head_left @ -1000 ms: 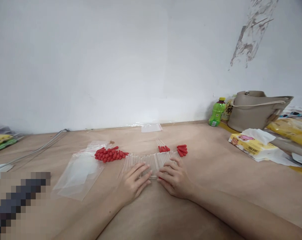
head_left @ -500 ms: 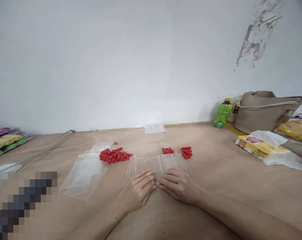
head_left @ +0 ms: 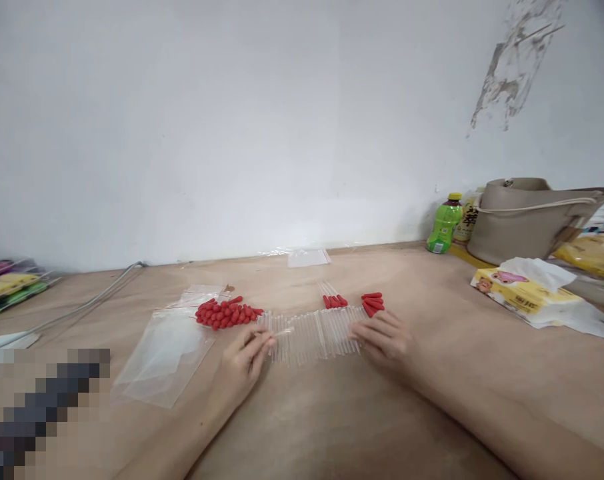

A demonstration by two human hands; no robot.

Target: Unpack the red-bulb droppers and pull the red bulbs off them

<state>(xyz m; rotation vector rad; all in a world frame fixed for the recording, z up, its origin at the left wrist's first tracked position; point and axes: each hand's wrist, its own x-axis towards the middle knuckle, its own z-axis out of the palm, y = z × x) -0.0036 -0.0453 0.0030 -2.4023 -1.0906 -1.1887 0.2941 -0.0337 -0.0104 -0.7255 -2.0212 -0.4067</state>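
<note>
The left hand is pinching one clear thin plastic tube off the row of clear tubes on the tan counter. The right hand is lying flat and open at the row's right end, holding nothing. A bulb from the heap of red rubber bulbs seems the next pick, needing a fine grip.

Clear glass tubes flat in side-by-side row on table, between hands.

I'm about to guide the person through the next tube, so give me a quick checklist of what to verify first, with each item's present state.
1. Left hand pinches one clear tube: ok.
2. Right hand rests at the right end of the row of tubes: ok.
3. Row of tubes lies flat on the table, side by side: ok.
4. Red caps pile lies close to the left hand: ok.
5. Smaller red caps lie beside the right hand: ok.
6. Held tube intact: cannot tell.
</note>
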